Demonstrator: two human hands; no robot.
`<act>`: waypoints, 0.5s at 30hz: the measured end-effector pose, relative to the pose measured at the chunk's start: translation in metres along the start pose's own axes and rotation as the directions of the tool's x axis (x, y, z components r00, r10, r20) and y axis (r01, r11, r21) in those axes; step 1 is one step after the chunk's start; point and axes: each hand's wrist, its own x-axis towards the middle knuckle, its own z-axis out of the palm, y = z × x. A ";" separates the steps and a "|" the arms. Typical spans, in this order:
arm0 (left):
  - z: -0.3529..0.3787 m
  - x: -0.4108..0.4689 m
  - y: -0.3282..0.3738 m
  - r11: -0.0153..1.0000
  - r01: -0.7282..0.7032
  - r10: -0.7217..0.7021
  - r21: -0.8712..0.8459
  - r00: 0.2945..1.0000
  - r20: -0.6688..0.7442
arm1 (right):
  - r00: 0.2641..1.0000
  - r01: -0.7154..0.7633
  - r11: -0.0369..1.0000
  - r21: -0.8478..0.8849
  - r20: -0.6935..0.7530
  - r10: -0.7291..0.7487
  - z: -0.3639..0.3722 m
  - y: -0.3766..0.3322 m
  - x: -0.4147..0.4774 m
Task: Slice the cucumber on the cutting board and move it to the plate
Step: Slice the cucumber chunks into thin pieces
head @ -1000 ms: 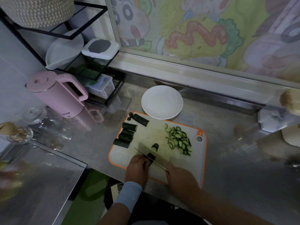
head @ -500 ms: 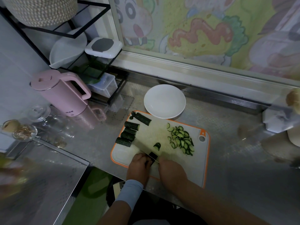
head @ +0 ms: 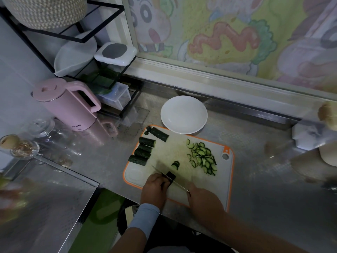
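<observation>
Head view, Q: where is the cucumber piece (head: 171, 175)?
A: On the cutting board (head: 171, 148), under the curled left hand (head: 155, 190); the right hand (head: 205, 201) grips the knife (head: 179, 185). Probably firm, wet, slippery: hold the skin side.

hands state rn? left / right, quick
Left hand: closed, holding the cucumber piece down.
Right hand: closed, gripping the knife.

Both hands curled, side by side.
Left hand (head: 155, 188) holds the cucumber piece (head: 171, 175) at its fingertips — right hand (head: 205, 199) grips the knife (head: 177, 183).
</observation>
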 end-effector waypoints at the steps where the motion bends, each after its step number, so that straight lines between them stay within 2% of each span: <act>1: 0.000 0.000 0.000 1.000 0.002 -0.002 0.000 1.000 -0.001 | 1.000 -0.008 1.000 0.002 0.007 0.008 0.000 0.000 -0.001; 7: 0.003 -0.002 -0.003 1.000 -0.015 0.015 -0.019 1.000 -0.012 | 0.999 0.025 0.999 -0.030 0.042 -0.024 0.013 -0.004 0.010; 9: 0.003 -0.003 -0.003 0.999 -0.040 0.040 -0.019 0.999 -0.017 | 0.999 0.045 0.998 -0.043 -0.005 -0.045 0.016 -0.008 0.018; 12: 0.001 -0.003 -0.004 0.998 -0.055 0.054 -0.016 0.998 -0.015 | 0.999 0.013 0.999 0.034 0.050 -0.014 0.012 -0.021 0.028; 15: -0.002 0.000 -0.004 0.999 -0.034 0.034 -0.005 0.999 0.005 | 1.000 -0.022 1.000 0.006 0.002 0.022 0.011 -0.025 0.034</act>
